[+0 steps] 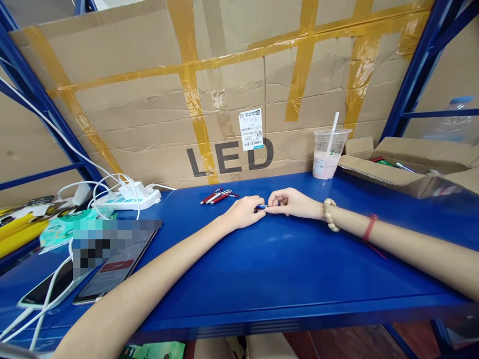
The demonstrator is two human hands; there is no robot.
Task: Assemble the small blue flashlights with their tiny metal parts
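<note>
My left hand [242,212] grips a small blue object [261,206] over the blue tabletop [224,271], my right hand [294,203] pinches at its near end, and a loose hold could let it slip and roll toward the red and silver tubes [220,196] just beyond my left hand.

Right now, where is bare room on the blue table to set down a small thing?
Widest: on the blue table, between left forearm, right forearm and front edge. Smaller: between the power strip and the red and silver tubes. Crowded: around the phone, and where left hand and right hand meet at the blue piece.
</note>
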